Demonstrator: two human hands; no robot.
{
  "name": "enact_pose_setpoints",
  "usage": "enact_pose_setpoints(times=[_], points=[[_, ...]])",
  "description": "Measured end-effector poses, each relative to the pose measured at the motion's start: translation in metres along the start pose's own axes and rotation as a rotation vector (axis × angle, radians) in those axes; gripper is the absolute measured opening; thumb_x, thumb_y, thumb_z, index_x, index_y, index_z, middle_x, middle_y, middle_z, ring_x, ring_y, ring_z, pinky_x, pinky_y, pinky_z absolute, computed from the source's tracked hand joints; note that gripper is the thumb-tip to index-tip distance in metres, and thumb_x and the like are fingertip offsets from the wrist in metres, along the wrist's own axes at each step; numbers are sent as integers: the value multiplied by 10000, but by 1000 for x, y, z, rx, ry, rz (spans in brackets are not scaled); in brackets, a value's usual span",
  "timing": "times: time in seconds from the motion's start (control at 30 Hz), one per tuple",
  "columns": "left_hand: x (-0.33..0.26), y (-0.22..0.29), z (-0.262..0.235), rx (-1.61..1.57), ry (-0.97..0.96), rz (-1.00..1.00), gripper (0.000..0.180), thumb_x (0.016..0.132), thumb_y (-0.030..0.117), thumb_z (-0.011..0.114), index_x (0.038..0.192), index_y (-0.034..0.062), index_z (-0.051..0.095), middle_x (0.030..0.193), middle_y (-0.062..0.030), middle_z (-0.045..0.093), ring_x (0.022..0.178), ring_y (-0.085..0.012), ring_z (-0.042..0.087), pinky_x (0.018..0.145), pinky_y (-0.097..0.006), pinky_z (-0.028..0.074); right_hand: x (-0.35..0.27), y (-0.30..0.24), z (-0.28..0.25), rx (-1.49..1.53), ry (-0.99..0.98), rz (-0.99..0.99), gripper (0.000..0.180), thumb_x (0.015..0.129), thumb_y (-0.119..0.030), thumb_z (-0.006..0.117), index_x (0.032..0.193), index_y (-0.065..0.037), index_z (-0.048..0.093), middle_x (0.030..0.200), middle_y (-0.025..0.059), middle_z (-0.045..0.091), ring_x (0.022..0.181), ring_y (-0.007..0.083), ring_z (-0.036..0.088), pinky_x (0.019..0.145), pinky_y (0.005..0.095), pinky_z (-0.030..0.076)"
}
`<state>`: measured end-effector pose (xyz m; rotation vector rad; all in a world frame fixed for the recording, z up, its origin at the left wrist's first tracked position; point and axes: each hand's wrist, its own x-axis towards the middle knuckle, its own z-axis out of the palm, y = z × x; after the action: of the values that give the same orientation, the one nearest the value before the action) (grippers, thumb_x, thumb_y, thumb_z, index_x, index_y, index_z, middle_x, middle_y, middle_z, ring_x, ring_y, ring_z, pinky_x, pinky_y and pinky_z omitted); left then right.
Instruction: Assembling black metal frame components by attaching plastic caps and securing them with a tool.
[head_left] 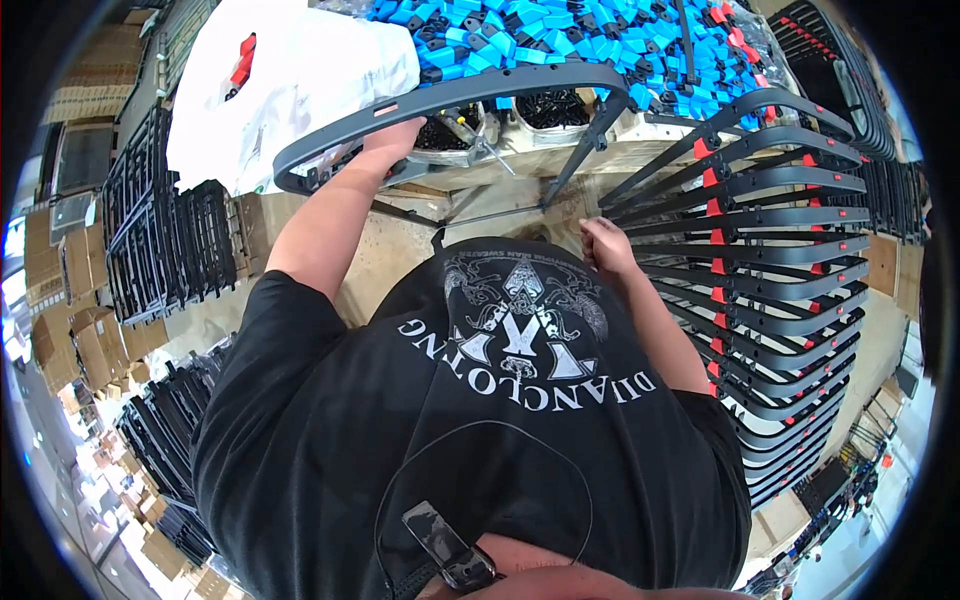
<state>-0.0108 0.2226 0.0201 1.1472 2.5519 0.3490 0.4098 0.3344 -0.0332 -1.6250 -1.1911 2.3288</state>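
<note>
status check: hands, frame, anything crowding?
Left hand gripping the curved dark frame by its bar. Right hand closed, low by the thin rod; grip unclear. Stacked frames crowd the right side.

The person wears a black short-sleeved T-shirt (470, 440) with a pale grey printed emblem and a curved line of lettering across the chest. 1 thin black cable (560, 470) loops over the shirt. A small dark clip-like device (447, 547), possibly a microphone, hangs near the collar. Both forearms are bare.
</note>
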Motion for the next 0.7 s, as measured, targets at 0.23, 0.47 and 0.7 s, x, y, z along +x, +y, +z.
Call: enact_pose_setpoints(times=[0.23, 0.47, 0.7], points=[[-95, 74, -9, -634, -49, 241, 228, 876, 168, 774, 1076, 60, 753, 963, -81, 759, 830, -134, 707, 778, -293, 563, 0, -53, 79, 41, -383, 81, 305, 1014, -402, 548, 918, -116, 595, 833, 12, 567, 723, 166, 526, 660, 325, 443], [-144, 119, -22, -582, -151, 505, 307, 843, 96, 766, 1138, 37, 703, 1007, -140, 743, 894, -239, 740, 819, -350, 583, -3, -75, 127, 382, -534, 206, 367, 1055, -405, 397, 1107, -100, 595, 959, 34, 640, 732, 158, 528, 611, 338, 402], [-162, 63, -18, -598, -50, 227, 252, 890, 177, 773, 1067, 7, 719, 987, -134, 741, 881, -173, 722, 808, -310, 567, 0, -61, 110, 384, -625, 220, 187, 1027, -220, 522, 994, -36, 538, 859, 69, 565, 648, 152, 467, 533, 264, 360]])
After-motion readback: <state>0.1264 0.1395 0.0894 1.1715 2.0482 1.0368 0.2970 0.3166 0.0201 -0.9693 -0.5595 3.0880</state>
